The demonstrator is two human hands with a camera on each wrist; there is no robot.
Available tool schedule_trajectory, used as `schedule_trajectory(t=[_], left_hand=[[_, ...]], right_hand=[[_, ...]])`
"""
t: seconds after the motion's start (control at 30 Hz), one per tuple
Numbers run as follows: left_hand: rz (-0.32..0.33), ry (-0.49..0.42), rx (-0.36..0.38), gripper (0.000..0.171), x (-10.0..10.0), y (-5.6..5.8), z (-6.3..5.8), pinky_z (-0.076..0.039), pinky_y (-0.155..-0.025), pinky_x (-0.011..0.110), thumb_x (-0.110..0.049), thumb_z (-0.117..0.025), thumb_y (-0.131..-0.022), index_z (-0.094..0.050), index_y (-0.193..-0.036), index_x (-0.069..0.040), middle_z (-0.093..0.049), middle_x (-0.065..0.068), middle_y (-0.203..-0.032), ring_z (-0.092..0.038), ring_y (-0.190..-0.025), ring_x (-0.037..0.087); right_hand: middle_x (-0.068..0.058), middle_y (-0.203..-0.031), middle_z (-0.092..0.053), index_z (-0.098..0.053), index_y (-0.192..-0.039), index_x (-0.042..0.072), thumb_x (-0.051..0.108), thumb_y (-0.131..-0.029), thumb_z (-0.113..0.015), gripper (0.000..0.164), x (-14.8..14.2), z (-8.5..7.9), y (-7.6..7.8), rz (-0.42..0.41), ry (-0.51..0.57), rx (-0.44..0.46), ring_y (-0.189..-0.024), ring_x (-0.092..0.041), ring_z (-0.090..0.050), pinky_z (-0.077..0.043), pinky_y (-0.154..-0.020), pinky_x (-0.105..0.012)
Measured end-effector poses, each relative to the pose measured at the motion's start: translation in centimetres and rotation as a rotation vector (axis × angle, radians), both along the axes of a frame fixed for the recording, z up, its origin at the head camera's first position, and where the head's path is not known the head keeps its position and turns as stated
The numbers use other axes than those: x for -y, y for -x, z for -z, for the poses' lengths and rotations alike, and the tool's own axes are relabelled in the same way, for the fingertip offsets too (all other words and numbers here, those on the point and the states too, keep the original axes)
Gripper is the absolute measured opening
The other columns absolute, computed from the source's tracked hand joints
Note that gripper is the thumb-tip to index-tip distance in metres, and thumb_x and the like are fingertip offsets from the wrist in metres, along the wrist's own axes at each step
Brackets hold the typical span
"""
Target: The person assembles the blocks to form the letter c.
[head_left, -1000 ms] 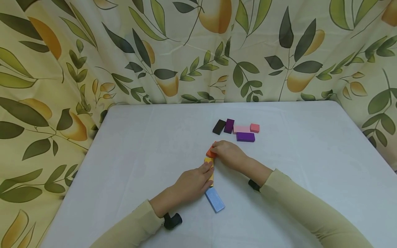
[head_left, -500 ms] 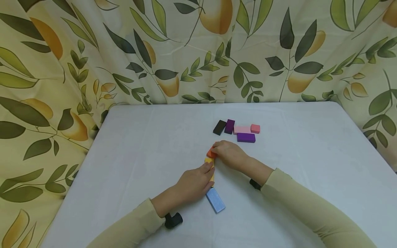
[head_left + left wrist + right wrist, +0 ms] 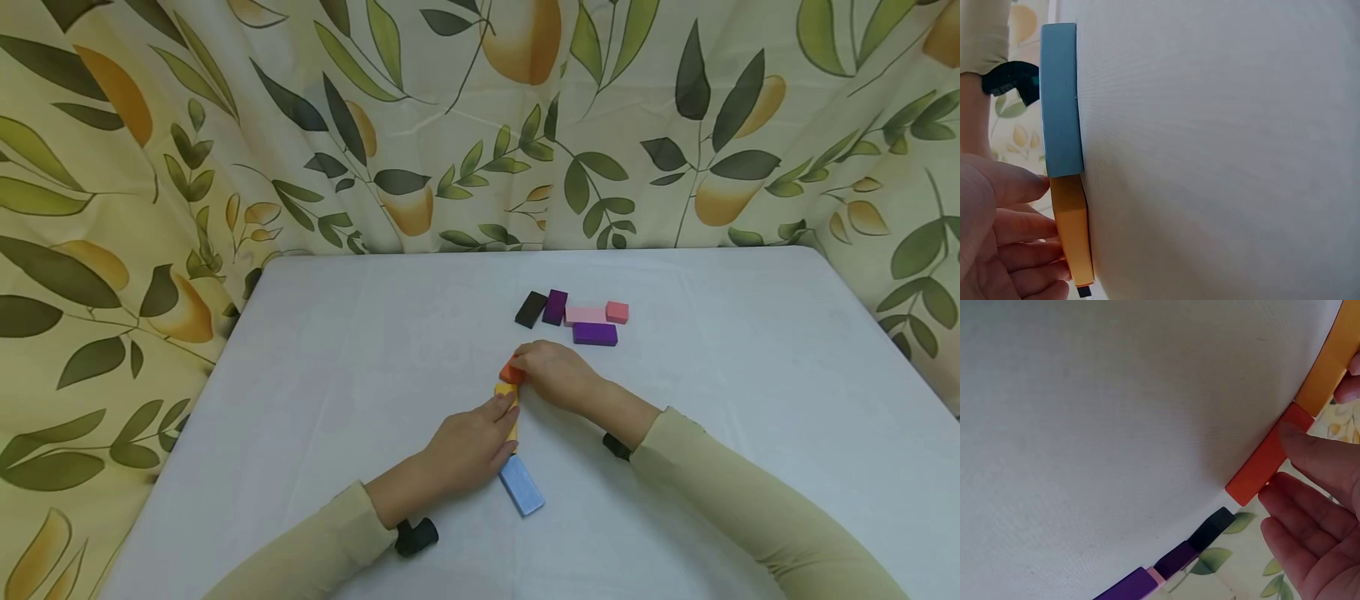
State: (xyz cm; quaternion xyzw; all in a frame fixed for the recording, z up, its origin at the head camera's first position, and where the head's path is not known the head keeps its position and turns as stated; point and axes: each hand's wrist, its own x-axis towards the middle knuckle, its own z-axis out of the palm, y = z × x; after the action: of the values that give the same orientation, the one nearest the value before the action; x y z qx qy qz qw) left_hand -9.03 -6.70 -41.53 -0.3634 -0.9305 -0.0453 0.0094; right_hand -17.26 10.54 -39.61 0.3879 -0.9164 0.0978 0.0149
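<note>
A yellow block (image 3: 513, 429) lies on the white table in line with a light blue block (image 3: 522, 485), the two meeting end to end. My left hand (image 3: 467, 442) rests over the yellow block, fingertips on its upper face in the left wrist view, thumb (image 3: 1022, 184) near the joint with the blue block. At the yellow block's far end, my right hand (image 3: 558, 375) pinches an orange block (image 3: 512, 370), its thumb on the near side. In the right wrist view the orange block (image 3: 1260, 465) meets the yellow block (image 3: 1329, 365) at a slight angle.
Beyond the right hand lie a black block (image 3: 531, 309), a dark purple block (image 3: 555, 307), a pink block (image 3: 585, 315), a coral block (image 3: 617, 312) and a violet block (image 3: 595, 334). A leaf-patterned curtain (image 3: 480, 200) borders the table's (image 3: 360, 333) back and sides.
</note>
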Motion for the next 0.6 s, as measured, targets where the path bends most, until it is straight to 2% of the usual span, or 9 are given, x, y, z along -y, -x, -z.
schedule_trajectory(t=[0.27,0.43,0.6], left_hand=[[-0.006,0.010,0.006,0.046,-0.1,0.1,-0.5,-0.050,-0.079,0.031,-0.032,-0.054,-0.092,-0.055,-0.127,-0.002,-0.046,0.009,-0.136,-0.045,-0.122,0.018],[-0.020,-0.028,0.034,0.049,0.1,0.9,-1.0,-0.051,-0.078,0.032,-0.032,-0.052,-0.093,-0.051,-0.130,0.000,-0.043,0.010,-0.138,-0.042,-0.125,0.018],[0.005,-0.041,0.058,0.050,0.2,1.7,-1.3,-0.050,-0.081,0.032,-0.032,-0.049,-0.094,-0.048,-0.132,0.001,-0.045,0.011,-0.137,-0.045,-0.122,0.019]], right_hand=[[-0.012,-0.098,-0.067,-0.069,-0.102,0.000,-0.001,-0.078,-0.069,0.024,-0.6,-0.4,0.2,0.018,0.052,0.042,-0.095,-0.028,-0.062,-0.048,-0.083,-0.037],[-0.013,-0.102,-0.066,-0.067,-0.105,-0.002,-0.005,-0.076,-0.069,0.029,-1.0,-1.2,0.7,0.087,0.112,0.054,-0.098,-0.029,-0.061,-0.048,-0.084,-0.039],[-0.015,-0.106,-0.065,-0.065,-0.108,-0.005,-0.007,-0.076,-0.069,0.033,-1.5,-1.9,1.0,0.128,0.136,0.102,-0.103,-0.031,-0.058,-0.045,-0.088,-0.040]])
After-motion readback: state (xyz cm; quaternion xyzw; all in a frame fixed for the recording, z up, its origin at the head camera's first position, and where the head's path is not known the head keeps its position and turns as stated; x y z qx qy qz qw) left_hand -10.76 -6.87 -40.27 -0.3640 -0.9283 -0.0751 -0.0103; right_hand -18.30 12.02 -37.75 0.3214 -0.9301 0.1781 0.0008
